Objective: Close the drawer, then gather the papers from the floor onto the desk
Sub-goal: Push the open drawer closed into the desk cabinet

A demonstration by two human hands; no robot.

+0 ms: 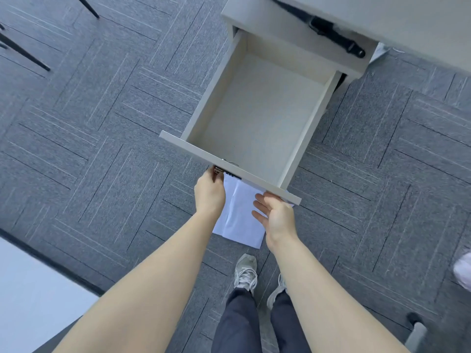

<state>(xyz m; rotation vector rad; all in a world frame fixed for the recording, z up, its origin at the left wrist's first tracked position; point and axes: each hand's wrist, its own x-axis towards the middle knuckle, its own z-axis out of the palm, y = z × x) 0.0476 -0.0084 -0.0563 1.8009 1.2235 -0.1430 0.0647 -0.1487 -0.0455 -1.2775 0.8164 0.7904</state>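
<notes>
A white drawer [257, 110] stands pulled far out of a small white cabinet [265, 24]; it is empty inside. Its front panel [204, 155] faces me. My left hand [209, 192] is at the underside of the front panel near a metal lock, fingers curled against it. My right hand [276, 215] is just below the panel's right end, fingers spread and touching or nearly touching its edge. White papers [238, 220] lie on the grey carpet beneath both hands, partly hidden by the drawer front. The desk [420, 26] edge is at the top right.
My two feet in grey sneakers [246, 272] stand just behind the papers. Black chair legs [23, 53] are at the top left. A white surface [28, 296] fills the lower left corner. Another shoe [463, 272] shows at the right edge.
</notes>
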